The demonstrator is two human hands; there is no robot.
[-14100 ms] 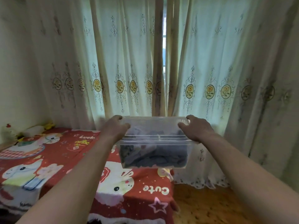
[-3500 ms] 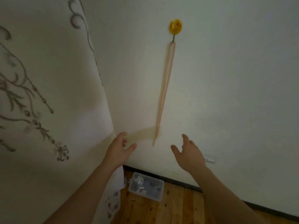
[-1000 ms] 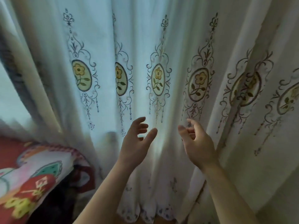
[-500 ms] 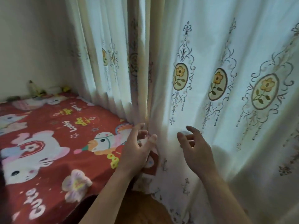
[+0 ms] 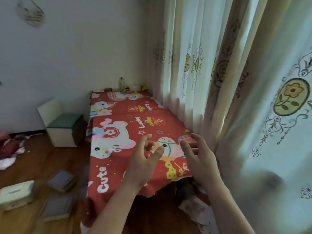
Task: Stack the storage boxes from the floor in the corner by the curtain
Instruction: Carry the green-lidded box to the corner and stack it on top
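Observation:
My left hand (image 5: 143,159) and my right hand (image 5: 199,159) are raised side by side in front of me, fingers loosely spread, holding nothing. Behind them lies the low bed with a red cartoon cover (image 5: 128,125). On the wooden floor at the lower left lie several flat grey-lidded storage boxes (image 5: 61,179), (image 5: 56,209), blurred by motion. A pale box with a slotted top (image 5: 16,194) sits at the far left edge. The flowered curtain (image 5: 253,98) hangs along the right side.
A small white and green stool box (image 5: 63,127) stands against the wall left of the bed. Loose clothes (image 5: 8,149) lie on the floor at far left. Bottles and small items (image 5: 128,86) sit at the bed's far end.
My view has swung left, away from the curtain toward the bed and the floor. The boxes on the floor have come into sight. Both hands stay raised and hold nothing.

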